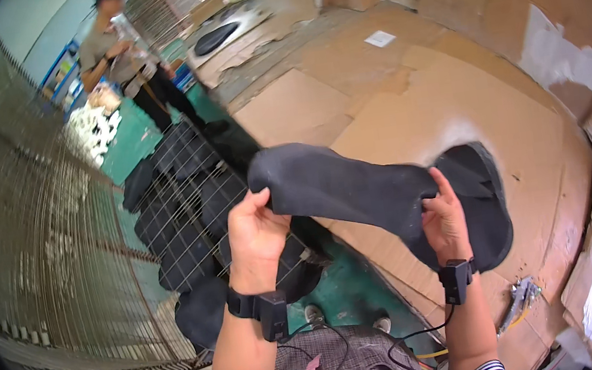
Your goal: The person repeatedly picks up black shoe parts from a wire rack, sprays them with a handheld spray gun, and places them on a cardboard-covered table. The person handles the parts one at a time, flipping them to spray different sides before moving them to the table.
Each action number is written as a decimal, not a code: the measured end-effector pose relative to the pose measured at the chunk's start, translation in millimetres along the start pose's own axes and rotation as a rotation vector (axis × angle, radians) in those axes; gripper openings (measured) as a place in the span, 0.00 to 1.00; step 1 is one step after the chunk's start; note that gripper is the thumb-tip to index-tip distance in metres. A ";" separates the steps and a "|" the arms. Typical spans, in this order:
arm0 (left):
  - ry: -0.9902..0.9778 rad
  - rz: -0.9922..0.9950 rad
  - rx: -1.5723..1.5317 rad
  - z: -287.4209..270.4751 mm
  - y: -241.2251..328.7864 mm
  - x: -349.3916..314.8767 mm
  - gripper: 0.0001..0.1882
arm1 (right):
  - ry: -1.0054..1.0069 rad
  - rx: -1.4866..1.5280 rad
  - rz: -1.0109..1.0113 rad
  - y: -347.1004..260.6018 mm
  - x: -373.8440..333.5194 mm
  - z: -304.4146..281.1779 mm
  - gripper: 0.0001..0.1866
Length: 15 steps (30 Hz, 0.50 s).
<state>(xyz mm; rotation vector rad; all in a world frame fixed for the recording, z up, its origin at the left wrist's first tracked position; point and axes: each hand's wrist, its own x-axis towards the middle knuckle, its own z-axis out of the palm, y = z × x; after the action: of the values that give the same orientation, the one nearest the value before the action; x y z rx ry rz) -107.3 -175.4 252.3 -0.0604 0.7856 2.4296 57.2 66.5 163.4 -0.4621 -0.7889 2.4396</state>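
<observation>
A black, flat, soft-looking piece (341, 182), rounded at its left end and narrower in the middle, is stretched between my two hands above a cardboard-covered table. My left hand (257, 232) pinches its left end, with the thumb on the near edge. At the right end my right hand (446, 220) grips it, thumb and fingers closed over the edge. Behind that hand a second black piece (487, 226) of similar material lies on the cardboard, partly hidden by the hand and the held piece.
Cardboard (437, 108) covers the table at right; small metal tools (521, 297) lie near its front. A tall wire rack (65, 210) stands at left, with several black pieces (170, 229) on wire shelving beside it. Farther back a person (131, 64) stands near another black piece (216, 39).
</observation>
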 end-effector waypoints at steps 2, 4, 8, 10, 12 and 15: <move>0.221 0.040 -0.021 -38.2 25.6 -20.1 0.14 | -0.027 -0.097 -0.039 19.9 7.6 35.6 0.38; 0.249 0.030 -0.066 -88.3 42.9 -37.4 0.12 | -0.080 -0.201 -0.007 41.0 16.0 68.7 0.38; 0.423 0.017 -0.280 -212.2 65.0 -52.2 0.11 | -0.188 -0.379 0.117 130.0 56.1 138.8 0.37; 0.529 0.029 -0.375 -288.6 78.6 -55.4 0.11 | -0.292 -0.453 0.260 201.2 78.6 165.4 0.36; 0.669 0.057 -0.493 -338.4 101.0 -60.2 0.11 | -0.317 -0.602 0.392 267.3 89.4 211.8 0.35; 0.781 0.328 -0.551 -403.4 145.3 -77.1 0.12 | -0.440 -0.899 0.525 369.2 97.3 279.3 0.34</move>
<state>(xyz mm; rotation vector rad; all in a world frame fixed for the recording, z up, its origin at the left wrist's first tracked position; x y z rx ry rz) -173.8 -532.3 11.5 -1.2324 0.4069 2.8740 -290.0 -253.6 135.6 -0.4881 -2.2164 2.5472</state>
